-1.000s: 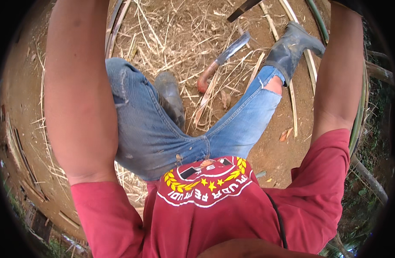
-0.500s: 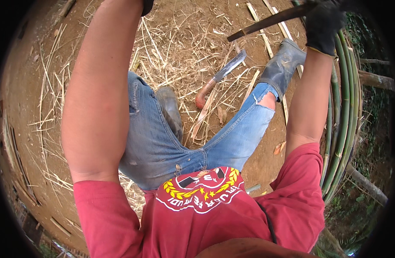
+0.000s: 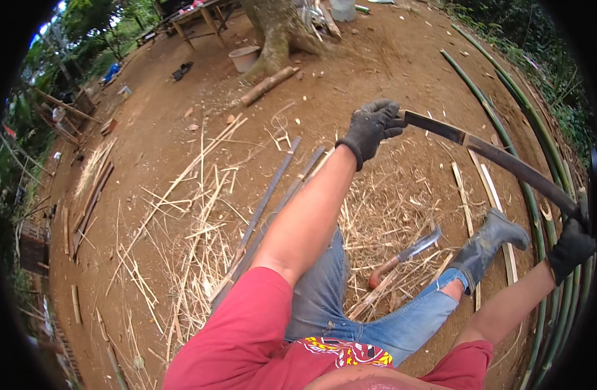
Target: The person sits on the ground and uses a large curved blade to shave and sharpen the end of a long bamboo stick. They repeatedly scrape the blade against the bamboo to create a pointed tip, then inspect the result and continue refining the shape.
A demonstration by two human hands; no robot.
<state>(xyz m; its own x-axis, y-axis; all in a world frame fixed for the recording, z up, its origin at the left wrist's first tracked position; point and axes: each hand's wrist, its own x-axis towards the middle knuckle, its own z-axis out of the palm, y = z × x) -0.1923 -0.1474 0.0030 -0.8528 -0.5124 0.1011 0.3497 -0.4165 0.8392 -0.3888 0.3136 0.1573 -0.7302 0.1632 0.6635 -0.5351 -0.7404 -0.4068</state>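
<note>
Both of my hands wear dark work gloves. A long dark bamboo strip (image 3: 513,161) with a pale-edged node stretches between them, slanting down to the right above the ground. My left hand (image 3: 370,128) is closed on its upper end. At the far right, my right hand (image 3: 571,252) is closed round the lower end, its fingers partly hidden. Below the strip, a machete (image 3: 420,244) with a curved wooden handle lies on straw-like shavings (image 3: 383,211), beside my booted right leg (image 3: 490,244).
Long green bamboo poles (image 3: 539,130) lie along the right side. Pale split strips (image 3: 498,214) rest near my boot. Dark slats (image 3: 259,208) and scattered slivers (image 3: 188,260) cover ground to the left. Farther off are a tree trunk (image 3: 276,32), a bucket (image 3: 244,60) and a log (image 3: 269,86).
The view has swung up and left, bringing more ground and the tree into sight. My left hand, almost out of view before, now shows on the strip's end. The machete lies where it was.
</note>
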